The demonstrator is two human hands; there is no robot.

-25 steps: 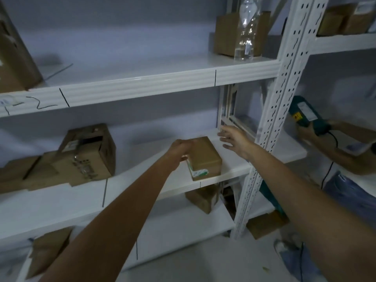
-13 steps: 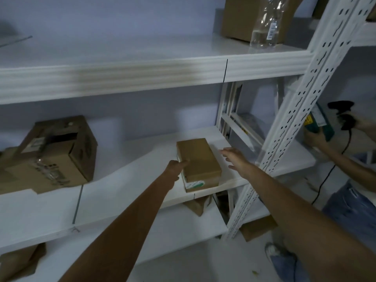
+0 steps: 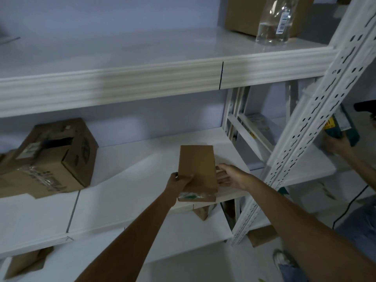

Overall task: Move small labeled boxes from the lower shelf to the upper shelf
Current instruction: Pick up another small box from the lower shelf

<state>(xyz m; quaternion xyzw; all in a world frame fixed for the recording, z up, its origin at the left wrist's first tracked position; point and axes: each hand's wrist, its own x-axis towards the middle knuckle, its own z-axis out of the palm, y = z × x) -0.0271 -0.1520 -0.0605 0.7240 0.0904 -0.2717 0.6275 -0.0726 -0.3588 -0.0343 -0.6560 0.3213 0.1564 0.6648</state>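
Note:
A small brown cardboard box (image 3: 197, 169) with a green-and-white label on its near end sits at the front edge of the lower white shelf (image 3: 126, 200). My left hand (image 3: 180, 181) grips its near left corner, thumb on top. On the box's right side my right hand (image 3: 232, 177) presses with fingers curled against it. The upper white shelf (image 3: 142, 78) runs across above, with bare surface over the box.
A larger taped carton (image 3: 53, 157) rests on the lower shelf at left. A clear plastic bottle (image 3: 273, 21) and a brown carton (image 3: 244, 15) stand at the upper shelf's right end. A perforated white upright (image 3: 301, 143) rises at right. Another person's hand (image 3: 337, 143) holds a teal box beyond it.
My right hand has closed in from beside the box onto its right side. My left hand has shifted to grip the near left corner. The view has moved closer.

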